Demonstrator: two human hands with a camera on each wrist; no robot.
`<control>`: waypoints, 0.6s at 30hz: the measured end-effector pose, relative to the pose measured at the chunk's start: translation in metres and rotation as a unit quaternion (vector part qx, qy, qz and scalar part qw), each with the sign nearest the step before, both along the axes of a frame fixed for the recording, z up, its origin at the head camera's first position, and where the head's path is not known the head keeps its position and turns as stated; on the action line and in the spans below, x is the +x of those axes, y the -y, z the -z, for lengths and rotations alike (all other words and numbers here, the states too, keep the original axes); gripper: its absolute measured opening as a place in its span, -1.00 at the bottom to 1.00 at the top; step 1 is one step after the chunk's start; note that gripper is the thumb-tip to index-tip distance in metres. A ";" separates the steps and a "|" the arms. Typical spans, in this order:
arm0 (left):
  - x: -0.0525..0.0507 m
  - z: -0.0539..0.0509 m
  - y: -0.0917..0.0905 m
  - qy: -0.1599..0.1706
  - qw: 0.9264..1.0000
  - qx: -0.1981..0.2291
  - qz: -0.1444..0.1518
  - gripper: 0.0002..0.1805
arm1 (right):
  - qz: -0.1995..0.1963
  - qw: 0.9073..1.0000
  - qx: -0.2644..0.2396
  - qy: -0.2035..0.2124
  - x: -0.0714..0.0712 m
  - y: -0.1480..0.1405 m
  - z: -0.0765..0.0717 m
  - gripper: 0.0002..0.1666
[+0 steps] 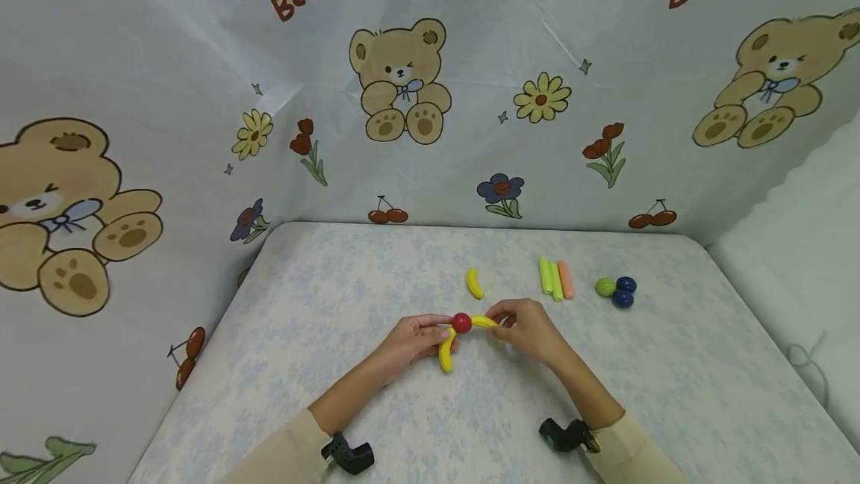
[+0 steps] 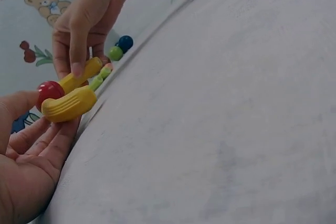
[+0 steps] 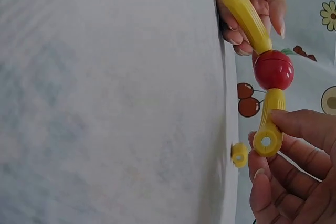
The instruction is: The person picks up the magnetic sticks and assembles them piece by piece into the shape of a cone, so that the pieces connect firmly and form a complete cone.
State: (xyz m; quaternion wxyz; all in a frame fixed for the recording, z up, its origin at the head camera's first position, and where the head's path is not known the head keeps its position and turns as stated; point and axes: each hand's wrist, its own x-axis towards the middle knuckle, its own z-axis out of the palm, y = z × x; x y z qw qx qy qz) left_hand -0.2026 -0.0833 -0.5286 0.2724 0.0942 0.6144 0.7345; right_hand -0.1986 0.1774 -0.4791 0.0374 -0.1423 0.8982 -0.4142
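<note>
Two yellow curved magnetic sticks meet at a red ball (image 1: 461,323), one on each side of it. My left hand (image 1: 415,338) holds the near curved stick (image 1: 446,353) beside the ball, with a fingertip touching the ball. My right hand (image 1: 527,327) pinches the other curved stick (image 3: 271,121) between thumb and fingers. Small silvery discs show at the free ends of both sticks in the right wrist view. The left wrist view shows the red ball (image 2: 50,92) partly behind the near stick. All the joined pieces are held up off the table.
A loose yellow curved stick (image 1: 475,284) lies beyond my hands on the pale patterned table (image 1: 322,282). Right of it lie green sticks (image 1: 545,275) and an orange stick (image 1: 566,279), then a green ball (image 1: 605,287) with blue balls (image 1: 622,299). A bear-print curtain (image 1: 470,155) hangs behind.
</note>
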 end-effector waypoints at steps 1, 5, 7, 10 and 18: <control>0.000 0.000 0.000 -0.003 1.000 -0.005 0.001 -0.56 | -0.006 1.000 0.001 0.001 -0.001 0.000 0.001 -0.82; -0.003 0.000 0.002 -0.038 0.999 -0.038 0.002 -0.55 | -0.028 1.000 0.008 0.000 -0.007 -0.002 0.003 -0.83; -0.006 0.000 0.005 -0.061 0.996 -0.059 -0.003 -0.55 | -0.033 0.999 0.015 0.003 -0.009 -0.003 0.004 -0.83; -0.010 -0.001 0.008 -0.107 0.990 -0.094 -0.011 -0.57 | -0.049 0.998 0.023 0.009 -0.012 -0.002 0.005 -0.83; -0.016 -0.011 0.010 -0.232 0.950 -0.206 0.019 -0.64 | -0.075 0.996 0.038 0.028 -0.020 0.002 0.002 -0.85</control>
